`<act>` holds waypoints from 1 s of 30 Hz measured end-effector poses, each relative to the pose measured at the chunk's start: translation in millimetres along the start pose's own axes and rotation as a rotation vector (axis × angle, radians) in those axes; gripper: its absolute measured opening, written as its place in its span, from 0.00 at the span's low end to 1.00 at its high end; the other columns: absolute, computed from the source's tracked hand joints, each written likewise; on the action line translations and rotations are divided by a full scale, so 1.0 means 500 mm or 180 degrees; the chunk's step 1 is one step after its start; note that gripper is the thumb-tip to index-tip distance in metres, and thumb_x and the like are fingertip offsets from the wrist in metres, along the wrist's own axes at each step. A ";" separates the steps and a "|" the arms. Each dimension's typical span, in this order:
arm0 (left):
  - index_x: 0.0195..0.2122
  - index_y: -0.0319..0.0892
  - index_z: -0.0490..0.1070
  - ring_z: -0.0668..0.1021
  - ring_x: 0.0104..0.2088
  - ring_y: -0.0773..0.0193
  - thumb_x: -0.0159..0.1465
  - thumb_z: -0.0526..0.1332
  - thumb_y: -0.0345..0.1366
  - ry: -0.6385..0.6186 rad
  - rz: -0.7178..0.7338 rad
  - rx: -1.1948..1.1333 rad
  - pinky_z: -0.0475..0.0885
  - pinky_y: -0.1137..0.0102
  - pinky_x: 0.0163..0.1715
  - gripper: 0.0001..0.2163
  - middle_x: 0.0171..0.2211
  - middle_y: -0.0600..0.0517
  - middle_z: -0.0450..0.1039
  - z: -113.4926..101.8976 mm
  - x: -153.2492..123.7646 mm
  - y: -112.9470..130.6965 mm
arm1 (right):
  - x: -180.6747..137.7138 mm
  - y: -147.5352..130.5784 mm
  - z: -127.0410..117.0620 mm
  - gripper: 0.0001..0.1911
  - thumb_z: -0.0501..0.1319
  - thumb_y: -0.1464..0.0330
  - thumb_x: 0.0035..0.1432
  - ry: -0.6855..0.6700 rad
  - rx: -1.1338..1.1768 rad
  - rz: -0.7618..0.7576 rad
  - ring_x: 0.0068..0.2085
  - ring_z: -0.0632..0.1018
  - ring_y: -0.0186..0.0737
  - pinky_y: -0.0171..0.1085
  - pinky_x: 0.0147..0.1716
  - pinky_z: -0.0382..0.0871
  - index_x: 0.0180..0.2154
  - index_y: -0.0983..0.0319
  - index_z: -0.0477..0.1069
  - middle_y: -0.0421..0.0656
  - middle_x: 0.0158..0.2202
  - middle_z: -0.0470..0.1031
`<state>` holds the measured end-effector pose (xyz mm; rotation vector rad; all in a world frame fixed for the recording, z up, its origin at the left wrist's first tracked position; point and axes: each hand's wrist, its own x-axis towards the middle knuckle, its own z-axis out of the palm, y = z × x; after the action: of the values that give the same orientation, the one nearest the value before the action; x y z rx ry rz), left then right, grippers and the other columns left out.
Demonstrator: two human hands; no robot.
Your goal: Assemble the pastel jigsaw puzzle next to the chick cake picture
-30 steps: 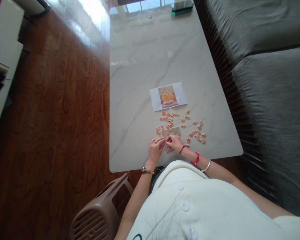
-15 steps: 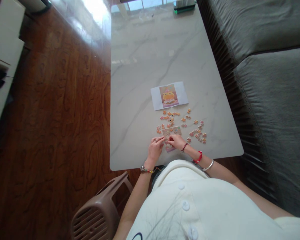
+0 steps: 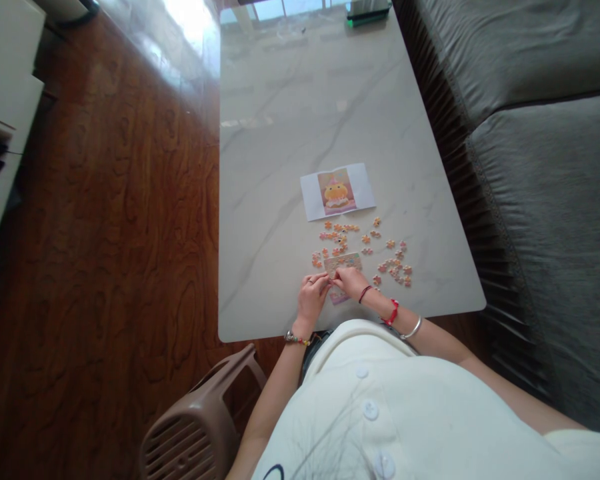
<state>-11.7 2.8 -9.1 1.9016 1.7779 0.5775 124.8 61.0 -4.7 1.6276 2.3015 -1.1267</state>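
My left hand [image 3: 312, 296] and my right hand [image 3: 349, 281] meet with pinched fingertips over the left side of a partly filled jigsaw puzzle [image 3: 350, 260]. A small pinkish jigsaw piece appears between the fingertips, mostly covered by them. Both hands hide the middle of the puzzle; its top rows and pink lower edge show. Loose jigsaw pieces [image 3: 395, 268] lie right of my right hand, and more orange and pink pieces [image 3: 339, 237] spread beyond the puzzle. Behind them lies a paper sheet with a printed picture [image 3: 337, 192] of a yellow character.
The marble-patterned table [image 3: 265, 247] ends just in front of my body. A dark box with a green edge [image 3: 367, 12] stands at its far end. A brown plastic stool [image 3: 195, 420] is at lower left, and a grey sofa [image 3: 545, 173] runs along the right.
My right hand has shifted slightly left, and my left fingertips have drawn in to meet it above the puzzle. The loose pieces and picture sheet lie as before.
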 end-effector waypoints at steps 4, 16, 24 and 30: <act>0.39 0.45 0.69 0.67 0.42 0.64 0.58 0.54 0.35 0.0073 -0.0005 -0.0040 0.66 0.66 0.43 0.09 0.41 0.51 0.70 0.003 -0.002 0.006 | -0.008 -0.012 -0.009 0.09 0.52 0.66 0.55 -0.0033 -0.0364 -0.0112 0.35 0.74 0.40 0.33 0.33 0.63 0.33 0.61 0.69 0.47 0.33 0.74; 0.34 0.44 0.70 0.69 0.40 0.63 0.58 0.54 0.35 0.0174 -0.0268 -0.0136 0.66 0.67 0.41 0.07 0.37 0.50 0.70 0.012 0.008 0.012 | -0.009 -0.021 -0.030 0.13 0.48 0.64 0.57 -0.0058 -0.0805 -0.0396 0.36 0.74 0.40 0.33 0.33 0.63 0.35 0.59 0.70 0.47 0.34 0.73; 0.32 0.44 0.69 0.68 0.39 0.63 0.57 0.55 0.32 0.0218 -0.0404 -0.0160 0.65 0.67 0.41 0.05 0.35 0.51 0.70 0.015 0.012 0.016 | -0.013 -0.008 -0.024 0.11 0.50 0.66 0.56 0.0052 -0.0603 -0.0499 0.35 0.74 0.40 0.34 0.32 0.63 0.36 0.59 0.69 0.47 0.34 0.73; 0.32 0.44 0.69 0.68 0.40 0.63 0.57 0.55 0.32 0.0189 -0.0408 -0.0156 0.65 0.67 0.41 0.05 0.36 0.51 0.70 0.012 0.012 0.021 | -0.043 0.029 -0.023 0.11 0.54 0.69 0.54 0.0377 -0.0311 -0.0398 0.38 0.72 0.37 0.31 0.33 0.61 0.41 0.61 0.66 0.45 0.37 0.71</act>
<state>0.7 7.8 -7.9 1.7400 1.8893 0.6311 149.7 53.9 6.5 1.5752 2.5210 -0.9470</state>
